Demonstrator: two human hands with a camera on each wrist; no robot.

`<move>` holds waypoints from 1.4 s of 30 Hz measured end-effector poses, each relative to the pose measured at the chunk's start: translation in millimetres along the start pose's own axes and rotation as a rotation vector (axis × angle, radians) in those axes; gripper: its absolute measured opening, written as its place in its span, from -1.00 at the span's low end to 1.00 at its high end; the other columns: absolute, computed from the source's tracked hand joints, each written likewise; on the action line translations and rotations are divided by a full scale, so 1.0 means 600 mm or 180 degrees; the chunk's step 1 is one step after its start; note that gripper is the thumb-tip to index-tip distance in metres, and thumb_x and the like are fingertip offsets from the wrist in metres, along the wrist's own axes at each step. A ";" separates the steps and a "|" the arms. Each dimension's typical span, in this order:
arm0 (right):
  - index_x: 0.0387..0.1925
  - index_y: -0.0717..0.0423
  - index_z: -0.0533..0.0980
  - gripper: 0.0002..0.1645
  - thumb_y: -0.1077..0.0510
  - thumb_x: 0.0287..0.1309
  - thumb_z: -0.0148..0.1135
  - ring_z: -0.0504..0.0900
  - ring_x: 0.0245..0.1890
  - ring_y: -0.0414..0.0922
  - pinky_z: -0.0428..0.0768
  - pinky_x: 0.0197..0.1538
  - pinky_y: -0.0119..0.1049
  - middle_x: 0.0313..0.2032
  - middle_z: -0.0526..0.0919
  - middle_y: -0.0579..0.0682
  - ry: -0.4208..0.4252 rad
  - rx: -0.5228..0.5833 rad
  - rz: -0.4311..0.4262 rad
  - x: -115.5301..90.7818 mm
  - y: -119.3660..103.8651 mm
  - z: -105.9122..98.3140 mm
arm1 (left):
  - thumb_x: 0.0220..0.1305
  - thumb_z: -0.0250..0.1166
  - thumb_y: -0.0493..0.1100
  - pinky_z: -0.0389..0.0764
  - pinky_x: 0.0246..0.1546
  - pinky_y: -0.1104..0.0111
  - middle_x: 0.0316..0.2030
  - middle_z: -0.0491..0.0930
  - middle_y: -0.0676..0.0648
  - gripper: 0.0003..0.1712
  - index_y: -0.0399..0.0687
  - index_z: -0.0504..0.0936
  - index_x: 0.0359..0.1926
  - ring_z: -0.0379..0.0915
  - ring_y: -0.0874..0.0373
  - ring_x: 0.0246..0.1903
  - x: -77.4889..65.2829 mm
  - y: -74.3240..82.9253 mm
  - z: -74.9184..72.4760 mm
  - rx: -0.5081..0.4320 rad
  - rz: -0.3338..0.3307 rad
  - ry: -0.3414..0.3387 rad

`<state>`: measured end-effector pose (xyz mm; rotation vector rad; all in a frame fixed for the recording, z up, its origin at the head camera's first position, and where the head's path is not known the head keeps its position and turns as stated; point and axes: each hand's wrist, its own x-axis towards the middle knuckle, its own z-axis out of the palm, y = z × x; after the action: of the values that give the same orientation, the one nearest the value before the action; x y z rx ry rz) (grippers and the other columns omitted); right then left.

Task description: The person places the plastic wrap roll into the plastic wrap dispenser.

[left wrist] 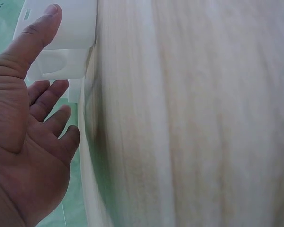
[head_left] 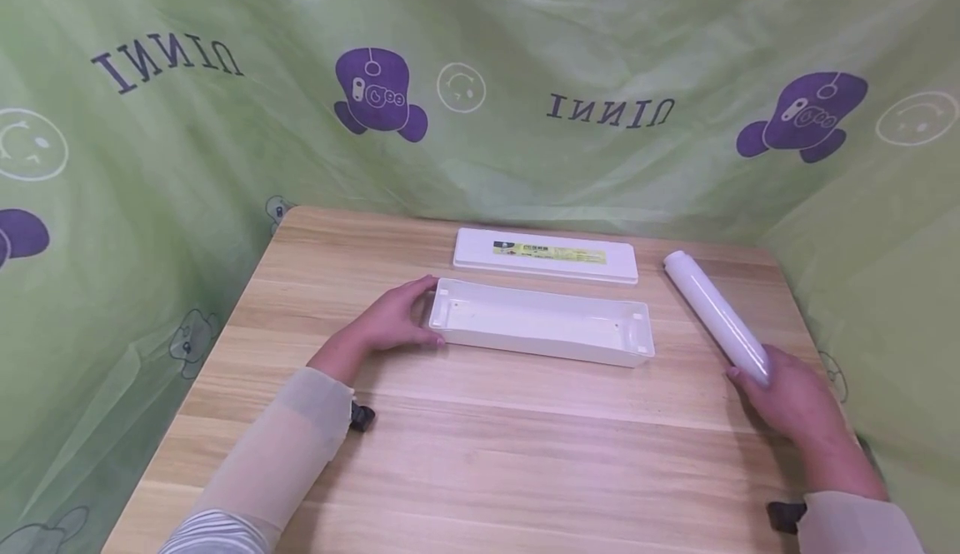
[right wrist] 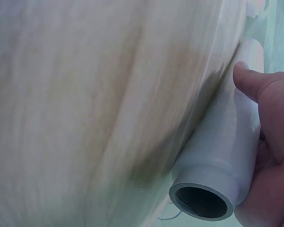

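Note:
A long white open-topped plastic box point(head_left: 540, 321) lies on the table. My left hand point(head_left: 393, 318) grips its left end, thumb at the front corner and fingers at the back corner. In the left wrist view the thumb of the left hand point(left wrist: 33, 118) lies over the wall of the box point(left wrist: 75, 28). My right hand point(head_left: 798, 391) holds the near end of a roll of plastic wrap point(head_left: 716, 312), slanting away to the left. The right wrist view shows the hollow core of the roll point(right wrist: 222, 137) beside the right hand point(right wrist: 272, 137), thumb over its side.
Behind the box lies a flat white lid point(head_left: 543, 267) with a yellow and black label. The wood-grain table point(head_left: 480, 454) ends against green printed cloth point(head_left: 510, 171) at the back and sides. Dark wrist mounts point(head_left: 362, 416) sit on both forearms.

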<state>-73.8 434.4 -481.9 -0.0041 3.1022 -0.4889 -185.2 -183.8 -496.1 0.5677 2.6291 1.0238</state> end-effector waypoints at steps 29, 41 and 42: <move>0.11 0.51 0.46 -0.25 -0.16 0.39 0.29 0.62 -0.43 0.23 0.56 -0.44 0.19 -0.32 0.65 0.39 0.0160 0.0125 -0.0042 -0.004 -0.001 -0.006 | -0.17 0.72 0.21 0.07 0.58 0.07 0.58 0.15 -0.16 0.40 -0.06 0.17 0.61 0.05 -0.10 0.56 -0.001 -0.004 0.003 -0.0129 -0.0056 0.0006; 0.14 0.56 0.44 -0.21 -0.16 0.39 0.30 0.63 -0.41 0.27 0.58 -0.42 0.24 -0.30 0.64 0.44 0.0192 0.0119 -0.0068 -0.004 -0.005 -0.009 | -0.17 0.72 0.21 0.09 0.57 0.09 0.57 0.17 -0.13 0.38 -0.03 0.18 0.61 0.06 -0.07 0.55 -0.003 -0.002 0.002 -0.0163 -0.0084 0.0007; 0.14 0.56 0.43 -0.21 -0.16 0.39 0.30 0.63 -0.40 0.28 0.58 -0.41 0.24 -0.29 0.64 0.44 0.0186 0.0123 -0.0063 -0.004 -0.005 -0.009 | -0.17 0.72 0.21 0.09 0.57 0.09 0.57 0.18 -0.12 0.39 -0.03 0.18 0.61 0.06 -0.07 0.55 -0.003 -0.002 0.001 -0.0164 -0.0081 0.0007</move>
<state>-71.7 433.0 -475.9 -0.0211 3.1519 -0.5592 -183.4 -185.1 -497.4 0.5205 2.5969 1.0814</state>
